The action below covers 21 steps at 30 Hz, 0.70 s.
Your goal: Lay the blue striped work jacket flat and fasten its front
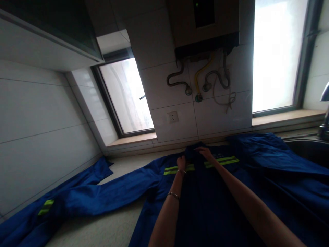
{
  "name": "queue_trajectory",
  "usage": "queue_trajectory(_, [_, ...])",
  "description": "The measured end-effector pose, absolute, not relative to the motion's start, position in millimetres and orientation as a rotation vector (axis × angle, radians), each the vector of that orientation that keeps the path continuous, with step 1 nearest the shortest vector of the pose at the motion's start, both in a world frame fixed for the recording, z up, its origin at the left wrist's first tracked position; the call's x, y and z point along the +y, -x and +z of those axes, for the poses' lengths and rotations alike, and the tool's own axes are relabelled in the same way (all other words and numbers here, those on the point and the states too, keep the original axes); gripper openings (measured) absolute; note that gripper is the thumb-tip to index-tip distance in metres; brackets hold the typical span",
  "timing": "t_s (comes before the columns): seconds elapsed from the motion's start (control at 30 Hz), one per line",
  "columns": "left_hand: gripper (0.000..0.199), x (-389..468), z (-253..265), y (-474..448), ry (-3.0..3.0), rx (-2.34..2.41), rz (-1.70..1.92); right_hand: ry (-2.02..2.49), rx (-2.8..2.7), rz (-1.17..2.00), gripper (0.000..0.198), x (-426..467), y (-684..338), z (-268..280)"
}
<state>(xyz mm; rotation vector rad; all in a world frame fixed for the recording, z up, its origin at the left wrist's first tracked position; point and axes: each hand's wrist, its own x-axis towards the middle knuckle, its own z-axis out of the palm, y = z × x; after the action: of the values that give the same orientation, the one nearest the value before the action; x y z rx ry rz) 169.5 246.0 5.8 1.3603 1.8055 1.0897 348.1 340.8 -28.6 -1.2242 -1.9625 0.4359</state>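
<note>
A dark blue work jacket [205, 202] with yellow-green reflective stripes lies spread on the counter, its collar [193, 148] toward the wall. At the left side of the collar, my left hand [181, 162] is closed on the fabric, a bracelet at its wrist. My right hand [205, 153] reaches to the other side of the collar, fingers bent against the cloth; the fingertips are hard to make out in the dim light. One sleeve [102, 199] stretches out to the left.
More blue cloth [269, 151] lies bunched on the right, beside a dark sink [308, 149] with a faucet [324, 127]. A water heater [205, 27] with hoses hangs above a wall socket [172, 117]. Windows flank it. A cabinet [51, 37] juts out at upper left.
</note>
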Motion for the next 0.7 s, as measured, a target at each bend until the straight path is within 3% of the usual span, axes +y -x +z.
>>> queue_trajectory(0.27, [0.031,250,1,-165,-1.266,1.519,1.131,1.457,-1.744,0.509,0.037,358,-423,-37])
queue_trajectory(0.43, [0.052,252,0,-166,-1.346,1.771,1.165,1.338,-2.014,0.401,0.053,359,-405,-46])
queue_trajectory(0.57, [0.045,249,-3,-157,-1.725,2.088,0.799,1.377,-2.129,0.309,0.034,354,-403,-46])
queue_trajectory(0.7, [0.055,251,-8,-159,-1.931,2.219,0.634,1.420,-2.102,0.222,0.042,344,-400,-34])
